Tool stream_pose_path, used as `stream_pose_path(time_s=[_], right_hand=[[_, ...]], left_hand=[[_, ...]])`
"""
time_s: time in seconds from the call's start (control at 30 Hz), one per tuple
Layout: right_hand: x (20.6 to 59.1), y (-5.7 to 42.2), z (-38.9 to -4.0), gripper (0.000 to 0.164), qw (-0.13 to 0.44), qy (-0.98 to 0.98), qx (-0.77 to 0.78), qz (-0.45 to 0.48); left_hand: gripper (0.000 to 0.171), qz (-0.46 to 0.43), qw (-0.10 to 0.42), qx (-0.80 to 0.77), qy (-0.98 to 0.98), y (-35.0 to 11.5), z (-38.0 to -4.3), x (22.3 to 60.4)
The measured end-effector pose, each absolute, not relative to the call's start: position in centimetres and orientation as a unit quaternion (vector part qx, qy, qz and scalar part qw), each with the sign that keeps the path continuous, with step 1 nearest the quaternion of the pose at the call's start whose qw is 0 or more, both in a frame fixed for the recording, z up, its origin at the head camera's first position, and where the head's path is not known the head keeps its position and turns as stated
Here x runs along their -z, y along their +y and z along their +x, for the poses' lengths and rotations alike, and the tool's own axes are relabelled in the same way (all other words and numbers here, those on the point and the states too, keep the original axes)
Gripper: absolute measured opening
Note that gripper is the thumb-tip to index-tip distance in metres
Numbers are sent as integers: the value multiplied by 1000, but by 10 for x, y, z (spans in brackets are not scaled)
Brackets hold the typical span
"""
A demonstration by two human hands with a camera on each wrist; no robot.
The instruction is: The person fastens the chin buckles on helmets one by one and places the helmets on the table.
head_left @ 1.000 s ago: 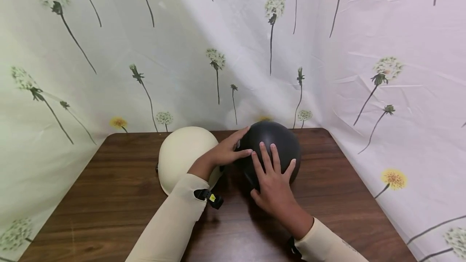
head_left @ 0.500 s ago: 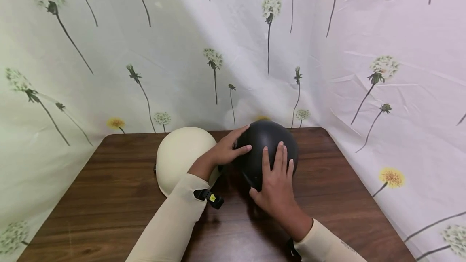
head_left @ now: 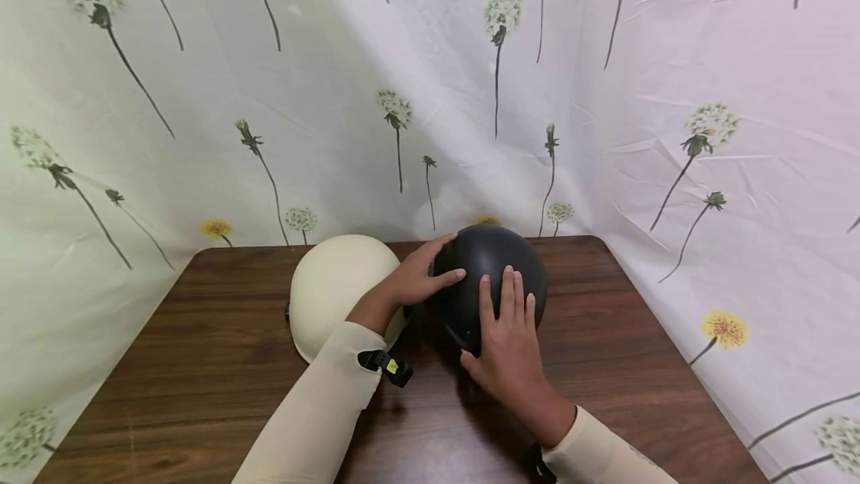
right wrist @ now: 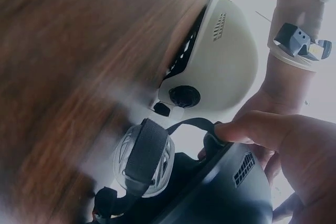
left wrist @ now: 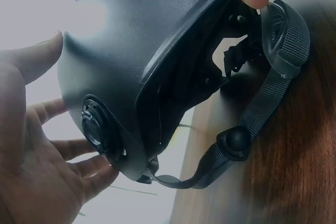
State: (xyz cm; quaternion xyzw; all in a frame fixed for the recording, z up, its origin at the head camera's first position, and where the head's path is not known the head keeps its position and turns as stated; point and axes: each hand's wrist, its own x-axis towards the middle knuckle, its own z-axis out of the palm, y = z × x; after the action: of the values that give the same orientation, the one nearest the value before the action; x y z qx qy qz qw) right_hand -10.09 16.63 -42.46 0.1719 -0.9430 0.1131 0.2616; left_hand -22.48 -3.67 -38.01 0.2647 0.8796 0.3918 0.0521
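A black helmet (head_left: 493,249) is between my two hands at the back of the table. My left hand (head_left: 415,281) holds its left side, thumb on the shell and fingers around the far side, by a round black dial (left wrist: 95,125) in the left wrist view. With its fingers laid over the near right of the shell, my right hand (head_left: 509,353) grips the rim; its thumb (right wrist: 254,128) is at the edge in the right wrist view. A strap (left wrist: 265,100) with a chin cup (right wrist: 144,158) hangs below the open underside, which the head view hides.
To the left stands a cream helmet (head_left: 339,282), dome up on the brown wooden table (head_left: 222,364); my left forearm passes close by it. Flower-printed sheeting (head_left: 322,95) rises behind and on both sides of the table.
My right hand's spread fingers have drawn together and shifted slightly on the shell. The black helmet has turned or moved a little to the left; my left hand has barely moved.
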Motion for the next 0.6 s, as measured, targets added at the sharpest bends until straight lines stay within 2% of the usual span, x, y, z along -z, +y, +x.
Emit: stream_pose_path(time_s=[0.33,0.6], right_hand=[[425,163,-99,133,254,-945,-106,175],[426,161,-98,133,253,-946,-86,182]], left_hand=[[91,268,43,-387,881,-38,-225,381],[86,311,31,-364,877,-39,-222,379]])
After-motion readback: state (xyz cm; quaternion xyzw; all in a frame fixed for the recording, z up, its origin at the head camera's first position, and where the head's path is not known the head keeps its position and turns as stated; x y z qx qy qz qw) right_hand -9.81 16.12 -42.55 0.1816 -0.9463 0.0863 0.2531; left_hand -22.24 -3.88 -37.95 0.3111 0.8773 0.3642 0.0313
